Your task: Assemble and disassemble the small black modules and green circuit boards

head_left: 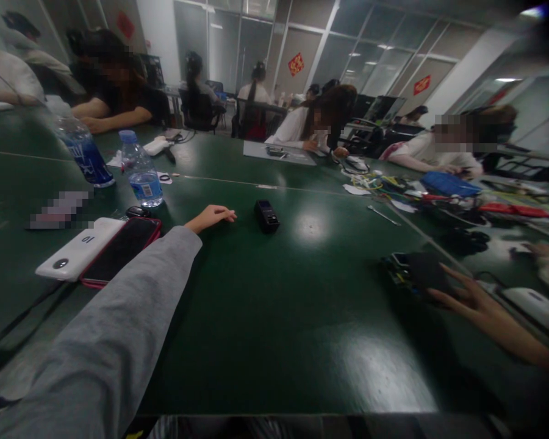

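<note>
**Left hand lying near a small black device on the green table**

The small black device (266, 215) is lying flat on the green table (274, 317), near the middle of it. Its long axis is running away from the person, and the far end is leaning a little to the left. The left hand (211, 217), coming out of a grey sleeve (119, 329), is resting on the table just left of the device and is not touching it. Its fingers are loosely curled, are pointing toward the device and are holding nothing.

At the right side, the right hand (466, 297) is stretching its fingers out flat. The fingertips are touching a dark flat piece (423, 271), which is sitting on a small board with parts; I cannot tell what it is exactly.

Beside the grey sleeve, a phone in a red case (121, 249) and a white power bank (80, 249) are lying side by side. Behind them two water bottles (141, 174) are standing upright. A thin metal tool (383, 214) is lying further right, near a pile of coloured cables (393, 183). Other people are sitting on the far side of the table.
</note>
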Motion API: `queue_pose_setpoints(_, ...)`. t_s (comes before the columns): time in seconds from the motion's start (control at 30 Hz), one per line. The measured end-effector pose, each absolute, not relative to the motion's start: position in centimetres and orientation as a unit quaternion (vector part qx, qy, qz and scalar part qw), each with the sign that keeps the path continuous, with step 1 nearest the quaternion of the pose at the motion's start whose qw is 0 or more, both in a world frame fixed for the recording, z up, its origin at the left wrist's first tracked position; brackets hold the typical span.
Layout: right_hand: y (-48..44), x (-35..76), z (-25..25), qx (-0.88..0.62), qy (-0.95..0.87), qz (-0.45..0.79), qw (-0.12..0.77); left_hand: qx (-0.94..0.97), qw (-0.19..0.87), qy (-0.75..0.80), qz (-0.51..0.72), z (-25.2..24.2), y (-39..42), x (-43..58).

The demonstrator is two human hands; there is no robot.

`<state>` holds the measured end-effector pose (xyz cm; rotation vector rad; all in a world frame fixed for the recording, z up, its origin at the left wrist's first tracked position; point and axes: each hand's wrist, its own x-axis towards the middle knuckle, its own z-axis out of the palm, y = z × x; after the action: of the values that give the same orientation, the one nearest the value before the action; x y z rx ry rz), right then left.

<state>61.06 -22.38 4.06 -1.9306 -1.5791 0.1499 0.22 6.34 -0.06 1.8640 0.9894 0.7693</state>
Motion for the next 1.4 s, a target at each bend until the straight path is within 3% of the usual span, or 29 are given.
queue_pose_setpoints(0.13, -20.0, 53.4, 4.3, -0.711, -0.605, 0.206, 0.292, 0.756, 0.421, 0.399, 0.303, -0.3, 6.6, 0.1)
queue_pose_setpoints(0.3, -15.7, 40.1, 4.5, -0.613, -0.724, 0.166, 0.269, 0.757, 0.418, 0.404, 0.299, -0.2, 6.5, 0.0)
queue_pose_setpoints(0.53, -9.1, 24.9, 2.5, -0.546, -0.764, 0.114, 0.324, 0.748, 0.398, 0.419, 0.325, -0.2, 6.3, 0.1)
queue_pose_setpoints(0.97, -7.7, 24.0, 1.4, -0.518, -0.760, 0.153, 0.362, 0.748, 0.374, 0.435, 0.335, -0.3, 6.6, 0.2)
queue_pose_setpoints(1.4, -8.6, 24.0, 2.2, -0.540, -0.719, 0.039, 0.435, 0.751, 0.379, 0.436, 0.320, 0.0, 6.2, 0.0)
